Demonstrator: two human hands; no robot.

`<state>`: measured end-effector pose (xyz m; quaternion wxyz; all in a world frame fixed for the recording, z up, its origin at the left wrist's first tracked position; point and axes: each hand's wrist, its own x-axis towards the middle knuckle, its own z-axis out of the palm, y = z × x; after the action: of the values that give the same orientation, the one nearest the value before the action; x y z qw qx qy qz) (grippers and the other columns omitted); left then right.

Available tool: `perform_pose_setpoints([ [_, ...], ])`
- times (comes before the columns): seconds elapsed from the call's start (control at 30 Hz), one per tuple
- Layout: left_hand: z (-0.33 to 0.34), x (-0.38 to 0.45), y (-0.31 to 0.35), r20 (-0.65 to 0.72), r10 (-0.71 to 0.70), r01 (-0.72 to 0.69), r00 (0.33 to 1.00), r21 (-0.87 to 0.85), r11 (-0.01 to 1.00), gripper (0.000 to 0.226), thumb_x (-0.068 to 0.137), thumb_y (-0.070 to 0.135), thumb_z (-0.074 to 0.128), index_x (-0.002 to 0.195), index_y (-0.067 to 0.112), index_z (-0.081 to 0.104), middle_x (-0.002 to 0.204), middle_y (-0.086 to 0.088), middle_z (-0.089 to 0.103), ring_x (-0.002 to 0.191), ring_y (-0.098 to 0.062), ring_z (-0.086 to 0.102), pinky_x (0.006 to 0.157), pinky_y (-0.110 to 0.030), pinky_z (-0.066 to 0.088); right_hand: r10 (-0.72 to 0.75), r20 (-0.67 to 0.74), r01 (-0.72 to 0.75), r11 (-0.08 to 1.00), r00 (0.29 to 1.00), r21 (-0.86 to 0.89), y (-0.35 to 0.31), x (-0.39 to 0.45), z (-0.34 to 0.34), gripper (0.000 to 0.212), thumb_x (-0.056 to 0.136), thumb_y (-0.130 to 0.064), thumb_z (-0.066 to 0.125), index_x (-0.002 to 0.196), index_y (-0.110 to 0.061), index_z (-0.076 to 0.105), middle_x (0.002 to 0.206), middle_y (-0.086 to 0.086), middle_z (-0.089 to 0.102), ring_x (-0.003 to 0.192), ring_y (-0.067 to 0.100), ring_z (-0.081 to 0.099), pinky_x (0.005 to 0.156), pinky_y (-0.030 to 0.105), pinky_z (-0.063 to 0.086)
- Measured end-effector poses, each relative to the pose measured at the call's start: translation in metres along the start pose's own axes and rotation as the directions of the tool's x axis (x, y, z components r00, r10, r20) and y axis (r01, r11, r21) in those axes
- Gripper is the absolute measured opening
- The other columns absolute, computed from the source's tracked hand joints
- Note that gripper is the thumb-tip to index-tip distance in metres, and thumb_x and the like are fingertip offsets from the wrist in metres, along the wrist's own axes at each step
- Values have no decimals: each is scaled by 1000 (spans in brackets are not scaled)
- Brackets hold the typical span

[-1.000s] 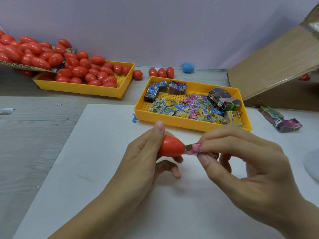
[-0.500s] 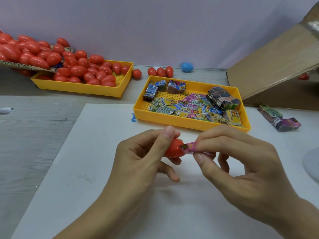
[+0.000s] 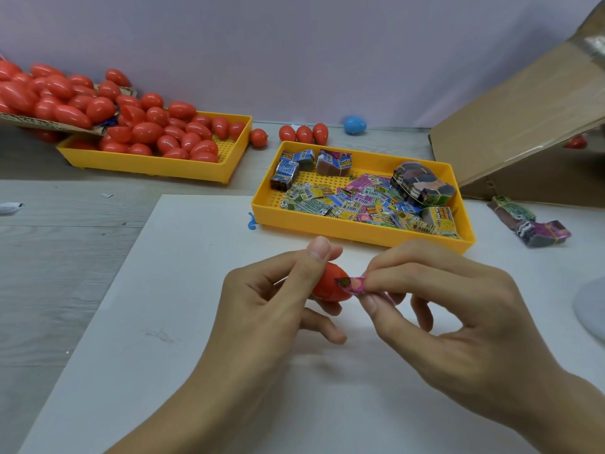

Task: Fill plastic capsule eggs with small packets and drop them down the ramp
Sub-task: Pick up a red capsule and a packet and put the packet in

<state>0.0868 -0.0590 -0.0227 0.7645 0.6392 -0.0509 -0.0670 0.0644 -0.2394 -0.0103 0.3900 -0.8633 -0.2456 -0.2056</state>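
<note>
Ideally, the pink packet [image 3: 352, 285], pinched by the right hand [image 3: 438, 326], should be folded fully inside the red capsule half [image 3: 329, 286] gripped by the left hand [image 3: 268, 309] at frame centre.

Red egg [image 3: 327, 285]: mostly hidden behind the left hand [image 3: 262, 309] — open or closed, cannot tell.
Pink packet [image 3: 352, 285]: far end covered by right hand [image 3: 458, 329].
Cardboard ramp [image 3: 523, 119]: cut off by the right edge.
Packet print: too small to read.
</note>
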Motion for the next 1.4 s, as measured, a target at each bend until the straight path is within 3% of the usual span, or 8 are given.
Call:
perform_pose_setpoints([
  [0.3,-1,-1,-1,45,21,-17,999,-87,996,39,66,37,77,103,27,80,83,-13,74,62,-21,67,53,-27,54,-15,-21,14,999,1000,-45,1,0,-1,5,81,-7,72,82,-11,74,83,-4,65,75,8,56,65,8,36],
  [0.57,0,-1,-2,28,28,-26,999,-78,997,37,66,35,76,102,29,81,85,-17,73,57,-23,68,55,-26,55,-21,-27,19,995,999,-98,2,0,-2,6,82,-14,74,86,-10,77,88,0,65,79,7,57,70,6,35],
  [0.7,1,-1,-2,28,9,-7,1000,-76,997,27,75,23,74,101,28,81,88,-20,73,62,-24,71,57,-26,56,-19,-40,15,995,999,-101,2,-1,0,8,82,-17,75,86,-11,77,90,-1,64,78,9,57,69,6,35],
  [0.87,0,0,0,65,-19,30,998,-164,986,36,69,35,72,100,20,81,91,-21,72,66,-23,68,60,-27,58,-16,-70,8,993,997,-116,3,-1,-1,6,83,-17,74,83,-12,78,92,-1,65,78,12,58,68,9,36],
  [1.1,1,-3,-3,55,5,-1,998,-80,997,42,65,38,76,107,30,79,94,-18,74,70,-28,74,66,-28,58,-53,-56,45,990,997,-135,1,-2,-2,6,85,-17,74,88,-14,78,92,1,65,78,6,53,71,8,35],
  [1.2,1,-3,-3,54,25,-21,998,-74,997,41,66,37,74,107,32,78,96,-18,74,71,-29,75,67,-27,58,-41,-48,36,993,998,-112,1,-1,-2,7,83,-18,76,88,-14,78,94,-1,65,78,9,56,66,10,36],
  [1.3,1,-2,-3,36,52,-49,998,-73,996,42,67,38,73,108,33,78,94,-15,74,67,-27,74,67,-25,58,-21,-60,19,999,998,-39,0,0,-4,8,83,-24,77,91,-21,76,101,-4,66,82,14,61,51,22,44],
  [1.4,1,-2,-2,18,80,-78,997,-69,995,44,68,38,71,111,33,76,93,-12,75,67,-25,74,66,-25,58,-14,-61,15,1000,998,14,-2,0,-6,13,85,-29,72,97,-26,74,105,-5,67,84,15,64,51,25,46],
])
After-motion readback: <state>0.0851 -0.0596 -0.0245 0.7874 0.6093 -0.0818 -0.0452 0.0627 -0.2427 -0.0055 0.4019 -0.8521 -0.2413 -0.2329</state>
